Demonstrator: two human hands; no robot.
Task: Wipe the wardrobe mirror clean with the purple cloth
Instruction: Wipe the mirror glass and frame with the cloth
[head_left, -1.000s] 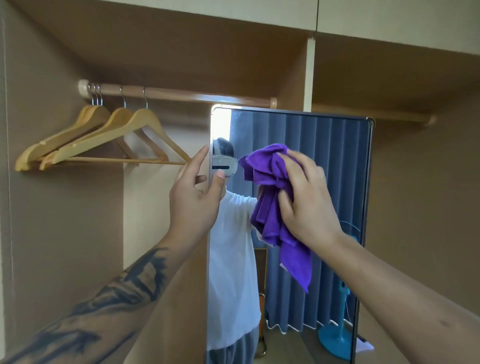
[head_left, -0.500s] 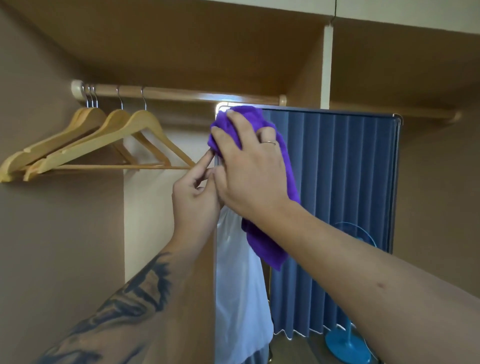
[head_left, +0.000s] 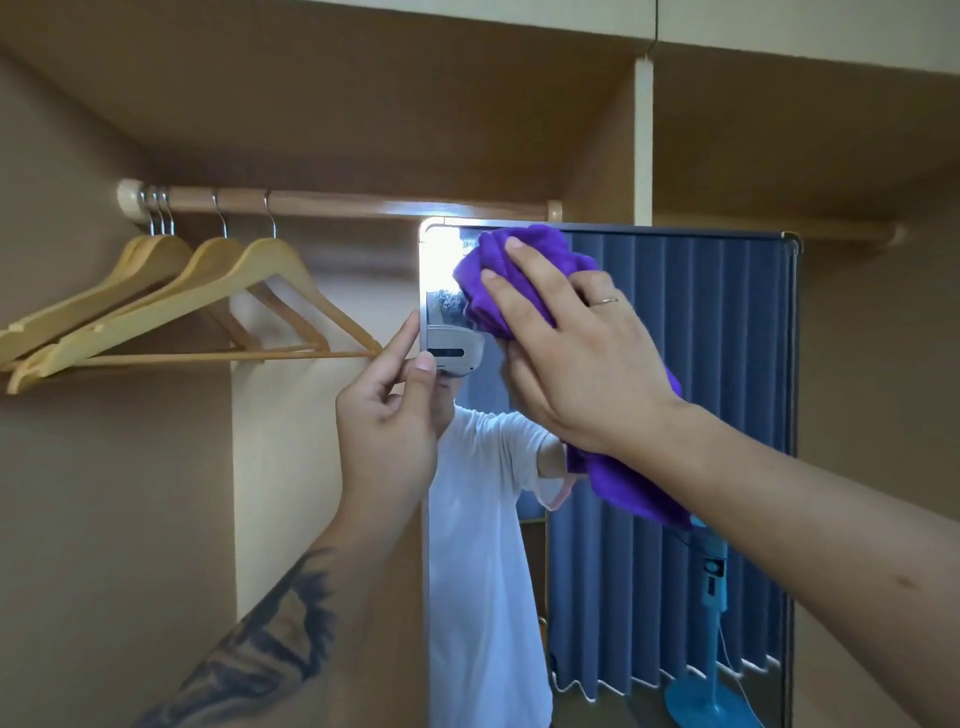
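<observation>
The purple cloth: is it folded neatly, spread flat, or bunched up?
Bunched up. The purple cloth sits crumpled under the right hand against the mirror, with a loose end hanging below the wrist.

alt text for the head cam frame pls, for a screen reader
A right hand presses a purple cloth flat against the upper left of a wardrobe mirror, while the left hand pinches the mirror's left edge. Wooden hangers hang on a rail to the left.
</observation>
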